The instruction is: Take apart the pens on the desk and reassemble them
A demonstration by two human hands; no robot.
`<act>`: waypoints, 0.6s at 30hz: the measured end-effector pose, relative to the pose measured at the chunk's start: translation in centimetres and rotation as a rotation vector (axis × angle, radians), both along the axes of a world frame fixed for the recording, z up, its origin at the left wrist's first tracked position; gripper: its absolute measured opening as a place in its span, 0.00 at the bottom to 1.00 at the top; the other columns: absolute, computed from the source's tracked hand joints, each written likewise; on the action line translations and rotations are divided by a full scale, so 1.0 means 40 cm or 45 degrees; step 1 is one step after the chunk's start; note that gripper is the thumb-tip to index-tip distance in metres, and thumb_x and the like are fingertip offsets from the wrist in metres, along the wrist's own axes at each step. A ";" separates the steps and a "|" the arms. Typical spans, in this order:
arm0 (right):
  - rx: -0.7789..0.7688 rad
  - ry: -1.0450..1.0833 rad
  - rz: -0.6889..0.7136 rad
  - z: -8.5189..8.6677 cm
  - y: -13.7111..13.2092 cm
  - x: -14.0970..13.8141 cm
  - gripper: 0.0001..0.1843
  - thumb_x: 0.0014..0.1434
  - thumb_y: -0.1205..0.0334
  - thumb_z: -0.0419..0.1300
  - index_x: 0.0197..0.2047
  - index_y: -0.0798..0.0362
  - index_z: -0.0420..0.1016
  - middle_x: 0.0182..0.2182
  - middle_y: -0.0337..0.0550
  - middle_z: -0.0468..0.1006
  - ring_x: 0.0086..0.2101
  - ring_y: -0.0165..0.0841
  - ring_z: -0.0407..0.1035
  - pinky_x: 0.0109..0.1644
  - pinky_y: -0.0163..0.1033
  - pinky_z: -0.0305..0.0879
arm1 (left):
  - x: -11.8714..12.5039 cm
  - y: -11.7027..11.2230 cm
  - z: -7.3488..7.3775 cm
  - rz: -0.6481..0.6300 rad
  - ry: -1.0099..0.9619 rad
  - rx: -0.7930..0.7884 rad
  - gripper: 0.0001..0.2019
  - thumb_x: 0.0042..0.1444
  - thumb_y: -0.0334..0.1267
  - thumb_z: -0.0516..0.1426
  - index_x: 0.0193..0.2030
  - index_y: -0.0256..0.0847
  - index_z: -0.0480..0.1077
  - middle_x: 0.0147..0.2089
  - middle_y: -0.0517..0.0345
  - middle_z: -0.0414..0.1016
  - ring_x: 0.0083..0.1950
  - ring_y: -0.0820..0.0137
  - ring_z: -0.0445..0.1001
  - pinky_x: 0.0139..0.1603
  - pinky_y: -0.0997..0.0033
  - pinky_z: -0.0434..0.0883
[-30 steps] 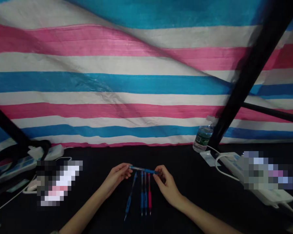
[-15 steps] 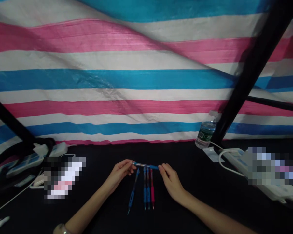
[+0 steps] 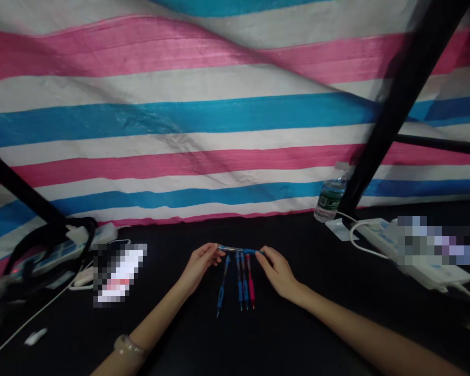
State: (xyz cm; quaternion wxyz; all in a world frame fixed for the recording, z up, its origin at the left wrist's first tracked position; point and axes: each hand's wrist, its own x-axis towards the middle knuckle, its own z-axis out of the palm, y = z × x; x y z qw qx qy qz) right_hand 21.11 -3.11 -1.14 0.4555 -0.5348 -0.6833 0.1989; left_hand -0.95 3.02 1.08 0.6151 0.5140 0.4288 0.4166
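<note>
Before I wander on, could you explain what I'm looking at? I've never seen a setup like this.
Gladly. There is no machine at work here: these are a person's own bare hands, seen by one camera worn on their head, looking forward and down. The left hand and right hand hold a clear-and-blue pen crosswise, one at each end. Nearer the person, on the black table, lie a slanted blue pen, a pair of blue pens and a pink pen. Farther back, to the right, stands a water bottle, with a white power strip nearby. Behind everything hangs a striped sheet.
</note>
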 end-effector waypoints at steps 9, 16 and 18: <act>0.037 -0.138 0.043 -0.004 -0.001 -0.002 0.19 0.63 0.53 0.44 0.24 0.52 0.59 0.22 0.38 0.62 0.27 0.31 0.59 0.33 0.36 0.55 | -0.002 0.008 -0.009 -0.011 -0.016 0.015 0.13 0.50 0.44 0.58 0.34 0.34 0.70 0.33 0.51 0.74 0.29 0.74 0.68 0.30 0.75 0.63; 0.141 -0.349 0.132 0.002 -0.015 -0.003 0.20 0.63 0.56 0.44 0.21 0.53 0.58 0.20 0.37 0.61 0.26 0.30 0.57 0.34 0.37 0.51 | 0.001 0.007 -0.013 0.002 0.021 0.034 0.15 0.51 0.46 0.57 0.34 0.33 0.70 0.31 0.52 0.74 0.28 0.74 0.68 0.30 0.75 0.63; 0.194 -0.436 0.171 0.009 -0.024 -0.005 0.19 0.63 0.57 0.45 0.21 0.53 0.59 0.19 0.38 0.61 0.25 0.30 0.56 0.33 0.38 0.49 | 0.007 -0.002 -0.006 0.022 0.046 0.056 0.16 0.52 0.47 0.56 0.37 0.33 0.70 0.31 0.51 0.74 0.27 0.74 0.69 0.30 0.74 0.63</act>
